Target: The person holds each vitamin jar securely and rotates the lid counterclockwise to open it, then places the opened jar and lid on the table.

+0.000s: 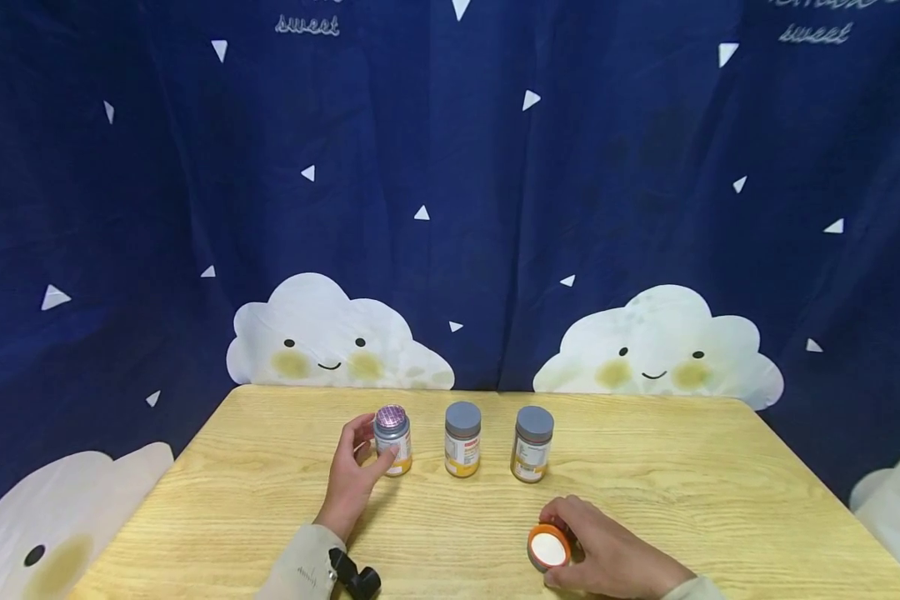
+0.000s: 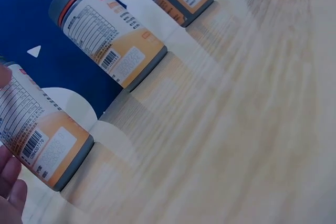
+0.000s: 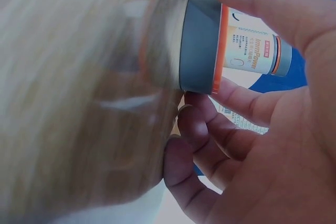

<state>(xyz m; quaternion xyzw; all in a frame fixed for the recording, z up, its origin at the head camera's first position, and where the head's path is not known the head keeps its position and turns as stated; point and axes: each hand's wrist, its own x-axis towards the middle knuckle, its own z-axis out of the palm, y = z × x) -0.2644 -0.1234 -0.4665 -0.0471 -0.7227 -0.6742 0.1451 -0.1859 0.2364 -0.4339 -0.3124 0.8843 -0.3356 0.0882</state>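
My left hand (image 1: pixel 357 472) grips a supplement bottle (image 1: pixel 400 463) at the left of the row, thumb on the near side and fingers behind. The bottle stands upright without its lid, and a shiny purple foil seal (image 1: pixel 392 416) covers its mouth. In the left wrist view, the fingertips (image 2: pixel 17 195) lie beside the orange-and-white label of this bottle (image 2: pixel 44 129). Nearer the front, my right hand (image 1: pixel 607 546) holds a grey lid (image 1: pixel 549 547) between thumb and fingers. Its orange rim and white liner face up; the right wrist view shows the lid (image 3: pixel 200 43) flat on the tabletop.
Two more bottles with grey lids stand upright to the right of the left hand: a middle bottle (image 1: pixel 462 442) and a right bottle (image 1: pixel 532 446). The wooden table (image 1: pixel 720 467) ends at a dark blue curtain (image 1: pixel 495 167) with clouds printed on it.
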